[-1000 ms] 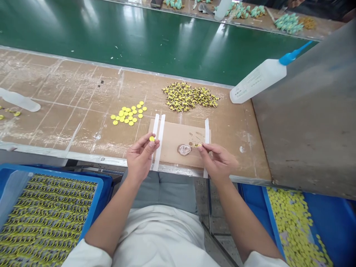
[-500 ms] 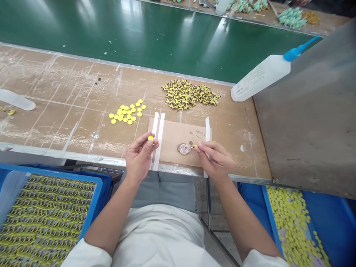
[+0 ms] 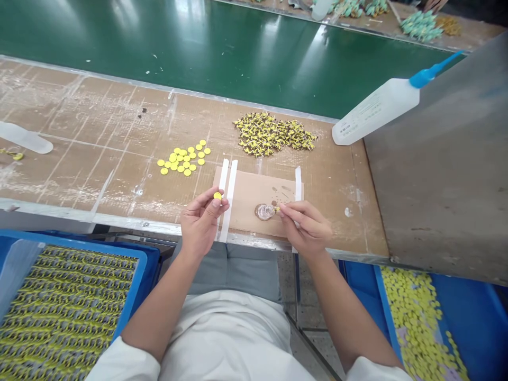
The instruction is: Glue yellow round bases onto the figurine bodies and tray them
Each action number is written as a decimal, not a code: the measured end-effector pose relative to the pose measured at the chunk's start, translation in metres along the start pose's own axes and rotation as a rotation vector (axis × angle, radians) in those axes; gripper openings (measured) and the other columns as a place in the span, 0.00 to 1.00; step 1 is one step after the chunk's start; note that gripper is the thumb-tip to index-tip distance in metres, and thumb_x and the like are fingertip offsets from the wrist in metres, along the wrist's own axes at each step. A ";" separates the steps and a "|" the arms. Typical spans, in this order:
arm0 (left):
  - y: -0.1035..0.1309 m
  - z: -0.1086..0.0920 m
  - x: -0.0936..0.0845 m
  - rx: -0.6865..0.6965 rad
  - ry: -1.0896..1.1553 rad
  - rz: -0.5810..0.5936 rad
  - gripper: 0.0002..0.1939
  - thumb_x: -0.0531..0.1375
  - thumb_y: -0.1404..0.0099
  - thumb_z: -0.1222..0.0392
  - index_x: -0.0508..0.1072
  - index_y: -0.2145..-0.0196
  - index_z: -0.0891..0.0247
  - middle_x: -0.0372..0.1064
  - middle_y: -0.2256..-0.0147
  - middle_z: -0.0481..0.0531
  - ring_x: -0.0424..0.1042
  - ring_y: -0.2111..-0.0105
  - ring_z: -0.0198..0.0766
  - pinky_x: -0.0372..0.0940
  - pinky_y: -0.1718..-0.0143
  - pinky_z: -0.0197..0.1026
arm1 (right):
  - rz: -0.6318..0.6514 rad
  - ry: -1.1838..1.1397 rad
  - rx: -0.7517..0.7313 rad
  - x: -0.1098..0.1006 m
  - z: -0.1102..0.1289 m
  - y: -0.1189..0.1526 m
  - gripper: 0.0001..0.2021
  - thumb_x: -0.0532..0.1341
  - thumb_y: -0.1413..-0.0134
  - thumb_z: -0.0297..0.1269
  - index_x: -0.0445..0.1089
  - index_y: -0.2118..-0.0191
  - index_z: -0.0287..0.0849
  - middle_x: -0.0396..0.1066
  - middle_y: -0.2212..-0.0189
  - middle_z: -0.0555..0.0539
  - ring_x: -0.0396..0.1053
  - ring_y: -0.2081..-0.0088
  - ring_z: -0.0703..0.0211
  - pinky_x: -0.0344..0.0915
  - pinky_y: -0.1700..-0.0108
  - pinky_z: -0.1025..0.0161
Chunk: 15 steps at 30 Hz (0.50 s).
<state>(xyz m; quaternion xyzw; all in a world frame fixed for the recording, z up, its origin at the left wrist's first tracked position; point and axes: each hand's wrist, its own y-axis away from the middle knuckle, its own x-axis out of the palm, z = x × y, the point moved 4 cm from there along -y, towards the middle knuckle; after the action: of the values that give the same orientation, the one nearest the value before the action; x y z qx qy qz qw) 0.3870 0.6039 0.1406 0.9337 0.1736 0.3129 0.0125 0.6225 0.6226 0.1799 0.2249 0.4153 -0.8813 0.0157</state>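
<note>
My left hand [image 3: 200, 222] pinches a round yellow disc [image 3: 217, 196] above the white tape strips at the left of a cardboard sheet [image 3: 244, 198]. Between the fingertips of my right hand [image 3: 305, 226] is a small yellow piece [image 3: 277, 209], its far end beside a small clear glue blob or dish [image 3: 264, 211] on the sheet. Several loose yellow discs [image 3: 187, 159] lie to the left, beyond my left hand. Behind the sheet is a heap of small yellow and dark pieces [image 3: 270, 135].
A white bottle with a blue nozzle [image 3: 377, 111] leans by a metal panel [image 3: 444, 159] at right. Blue trays hold yellow pieces at lower left [image 3: 141, 275] and lower right [image 3: 383, 301]. A green surface [image 3: 238, 58] runs behind the bench, with teal pieces [image 3: 420, 26] beyond.
The view has shifted slightly, moving the bench items a little to the right. Both hands keep nearly the same poses, each still holding its yellow piece.
</note>
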 end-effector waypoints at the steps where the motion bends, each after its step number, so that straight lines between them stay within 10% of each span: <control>1: 0.000 0.000 0.000 0.001 0.000 0.000 0.13 0.73 0.41 0.60 0.83 0.57 0.57 0.80 0.59 0.51 0.79 0.65 0.30 0.76 0.58 0.31 | 0.002 0.002 0.002 0.000 0.000 0.000 0.17 0.65 0.38 0.22 0.78 0.49 0.49 0.76 0.62 0.44 0.76 0.65 0.56 0.75 0.65 0.60; 15: 0.008 -0.003 0.000 -0.048 -0.008 -0.052 0.17 0.76 0.46 0.57 0.84 0.58 0.57 0.81 0.60 0.52 0.80 0.66 0.32 0.76 0.57 0.34 | -0.189 -0.086 0.299 -0.008 -0.010 0.011 0.12 0.70 0.40 0.30 0.80 0.51 0.49 0.77 0.63 0.47 0.76 0.63 0.56 0.76 0.61 0.60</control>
<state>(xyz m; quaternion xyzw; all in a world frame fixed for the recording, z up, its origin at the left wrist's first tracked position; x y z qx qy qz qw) 0.3873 0.5962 0.1442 0.9295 0.1902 0.3128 0.0436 0.6360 0.6213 0.1697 0.1469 0.2978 -0.9396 -0.0832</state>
